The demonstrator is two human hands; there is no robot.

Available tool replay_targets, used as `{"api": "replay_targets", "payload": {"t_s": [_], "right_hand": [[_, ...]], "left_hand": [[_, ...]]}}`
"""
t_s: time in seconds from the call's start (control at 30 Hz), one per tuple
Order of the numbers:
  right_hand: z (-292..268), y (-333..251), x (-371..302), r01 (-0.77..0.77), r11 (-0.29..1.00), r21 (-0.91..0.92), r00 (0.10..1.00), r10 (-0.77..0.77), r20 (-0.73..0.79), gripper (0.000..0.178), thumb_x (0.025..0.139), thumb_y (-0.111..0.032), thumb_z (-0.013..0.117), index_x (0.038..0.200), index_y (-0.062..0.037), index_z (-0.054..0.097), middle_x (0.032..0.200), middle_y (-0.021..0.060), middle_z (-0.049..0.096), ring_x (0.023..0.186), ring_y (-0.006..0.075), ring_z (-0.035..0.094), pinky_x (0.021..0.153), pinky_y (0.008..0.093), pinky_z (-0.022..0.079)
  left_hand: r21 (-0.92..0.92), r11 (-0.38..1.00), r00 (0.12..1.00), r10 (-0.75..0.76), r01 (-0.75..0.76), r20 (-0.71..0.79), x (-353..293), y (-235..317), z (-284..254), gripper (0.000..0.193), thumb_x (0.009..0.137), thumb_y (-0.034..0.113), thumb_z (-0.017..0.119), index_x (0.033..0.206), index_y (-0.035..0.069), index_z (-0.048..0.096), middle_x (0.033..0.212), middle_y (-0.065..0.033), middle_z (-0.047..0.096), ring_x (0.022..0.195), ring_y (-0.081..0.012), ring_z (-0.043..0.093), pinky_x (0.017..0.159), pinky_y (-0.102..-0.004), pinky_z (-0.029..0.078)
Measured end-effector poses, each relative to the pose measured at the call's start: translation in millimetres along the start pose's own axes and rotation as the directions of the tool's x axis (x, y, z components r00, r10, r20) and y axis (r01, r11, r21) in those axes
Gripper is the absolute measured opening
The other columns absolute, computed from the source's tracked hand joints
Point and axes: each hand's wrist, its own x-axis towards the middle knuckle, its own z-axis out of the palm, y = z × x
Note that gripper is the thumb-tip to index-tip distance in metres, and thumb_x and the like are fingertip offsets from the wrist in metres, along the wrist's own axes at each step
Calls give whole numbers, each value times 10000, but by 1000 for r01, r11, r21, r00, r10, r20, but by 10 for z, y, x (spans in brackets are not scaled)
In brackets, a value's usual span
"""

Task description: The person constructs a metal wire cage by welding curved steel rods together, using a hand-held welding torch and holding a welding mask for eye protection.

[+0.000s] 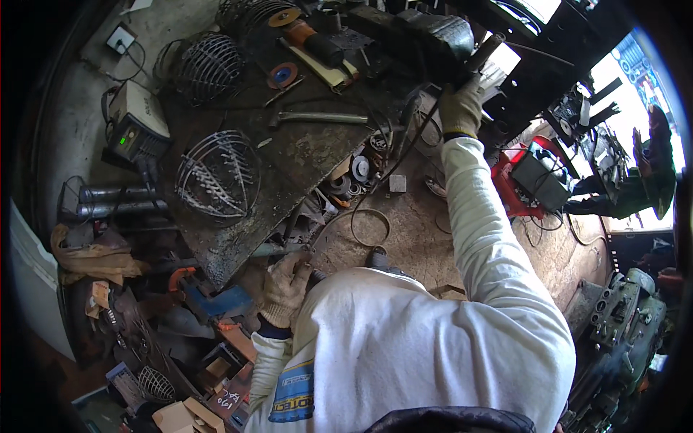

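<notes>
- Head view, right grip: We see the gloved right grip (462,110) at the end of an outstretched arm, fingers curled around the lower part of a dark bar (486,55); its upper end projects beyond the glove.
- Head view, location: We find the bar beyond the far right corner of the surface (310,148), beside a bulky grey metal body (442,35). We cannot tell whether the two are joined.
- Head view, handling: We judge the bar to be metal, stiff, fairly heavy and not fragile. If oily, it may slip in a cloth glove. We advise wrapping the whole palm around the shaft, clear of the exposed end.
- Head view, left grip: We see the gloved left grip (283,287) low beside the body, fingers partly bent, near the end of a grey pipe (273,250). We cannot tell whether it has hold of anything.
- Head view, surroundings: On the surface we note a wire cage (216,175), a hammer (323,117) and a grinder (317,43). A cable (395,167) loops above the floor or upon it; we cannot tell which.
</notes>
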Motion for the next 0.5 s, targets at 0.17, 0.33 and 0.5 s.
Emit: {"api": "replay_targets", "payload": {"t_s": [0.17,0.33,0.5], "right_hand": [[-56,53,-65,16,1000,21,1000,-16,-17,673,874,-373,679,1437,-91,441,1265,272,593,1171,446,583,969,511,487],[-717,-498,-1507,185,870,457,971,-235,53,430,887,-153,689,1289,-31,597,1019,172,696,932,353,681,787,383,555],[-833,-803,-2586,497,502,708,106,-845,524,338,911,-319,639,1149,-88,707,1044,129,708,948,340,683,838,444,550]], "left_hand": [[67,997,999,44,-45,18,54,-55,119,202,917,162,632,1081,52,678,1000,-178,720,888,-353,705,765,-425,563],[156,971,973,154,-181,173,339,82,213,225,919,218,614,1071,75,698,1005,-146,722,906,-360,695,759,-450,564],[601,742,896,1,-298,444,538,120,509,324,915,318,550,1127,134,711,1029,-120,730,940,-361,696,810,-479,548]]}}
